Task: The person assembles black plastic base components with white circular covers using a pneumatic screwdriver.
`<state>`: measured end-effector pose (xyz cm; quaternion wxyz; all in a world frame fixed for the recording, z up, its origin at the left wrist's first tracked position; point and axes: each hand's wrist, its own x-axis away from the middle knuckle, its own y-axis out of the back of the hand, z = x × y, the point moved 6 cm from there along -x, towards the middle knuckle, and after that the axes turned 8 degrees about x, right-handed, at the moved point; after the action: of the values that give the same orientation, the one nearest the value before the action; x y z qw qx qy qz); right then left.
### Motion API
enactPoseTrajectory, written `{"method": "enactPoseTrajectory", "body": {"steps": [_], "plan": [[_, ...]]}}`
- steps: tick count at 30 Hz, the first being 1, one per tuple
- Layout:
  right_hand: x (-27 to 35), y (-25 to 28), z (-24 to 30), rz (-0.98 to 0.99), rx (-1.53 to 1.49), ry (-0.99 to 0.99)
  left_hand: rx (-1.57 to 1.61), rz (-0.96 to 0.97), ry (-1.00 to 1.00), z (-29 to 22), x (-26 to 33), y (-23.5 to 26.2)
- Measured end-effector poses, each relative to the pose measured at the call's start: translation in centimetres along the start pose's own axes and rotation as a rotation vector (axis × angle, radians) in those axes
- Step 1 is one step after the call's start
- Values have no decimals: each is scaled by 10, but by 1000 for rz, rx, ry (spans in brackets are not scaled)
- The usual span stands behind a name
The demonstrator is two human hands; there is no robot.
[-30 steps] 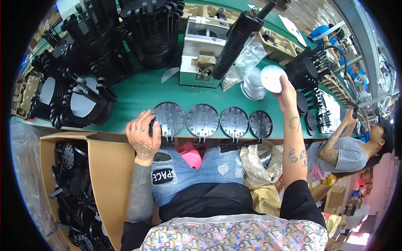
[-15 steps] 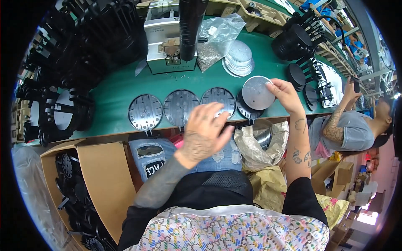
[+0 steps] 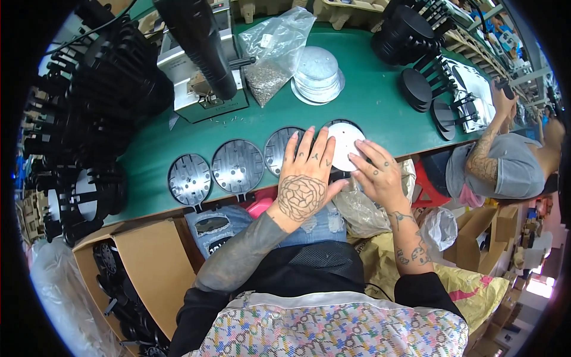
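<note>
A flat round metal disc (image 3: 341,147) with small holes lies on the rightmost of several black round plastic parts, covering most of it. My right hand (image 3: 380,178) rests its outstretched fingertips on the disc's right side. Spread out, my left hand (image 3: 306,181) reaches its fingers to the disc's left edge and hides part of the neighbouring black round part (image 3: 278,153). Farther left in the row are two more, a larger black round part (image 3: 238,166) and an end one (image 3: 189,179), each with a short handle toward me.
Behind the row stand a metal disc stack (image 3: 318,74), a clear bag of small metal pieces (image 3: 267,77) and a boxy machine (image 3: 208,95). Black parts (image 3: 107,89) pile up at left; more black discs (image 3: 416,89) stand right. An open carton (image 3: 148,262) sits below. A person (image 3: 505,166) works at right.
The metal disc has gone from upright in my right hand down onto the rightmost black part. My left hand has moved up and right beside it. The view has turned somewhat.
</note>
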<state>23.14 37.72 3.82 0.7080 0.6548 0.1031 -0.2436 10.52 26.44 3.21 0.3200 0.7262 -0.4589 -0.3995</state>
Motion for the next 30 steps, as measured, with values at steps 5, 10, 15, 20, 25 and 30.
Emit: {"method": "enactPoseTrajectory", "body": {"steps": [5, 10, 15, 20, 25, 30], "plan": [[8, -9, 2, 53, -10, -145, -26, 59, -6, 1, -5, -9], [3, -8, 3, 102, 57, -118, -78, 106, 5, 2, -10, -7], [-38, -14, -19, 194, -54, -185, -130, 132, 4, 7, -6, -6], [-128, -38, -39, 67, 62, -284, -28, 49, -29, 4, 1, 7], [-189, -83, -82, 274, -9, -536, -52, -40, 61, 16, 32, 39], [-190, -89, -126, 311, -251, -757, -90, -50, 151, 36, 52, 45]]}}
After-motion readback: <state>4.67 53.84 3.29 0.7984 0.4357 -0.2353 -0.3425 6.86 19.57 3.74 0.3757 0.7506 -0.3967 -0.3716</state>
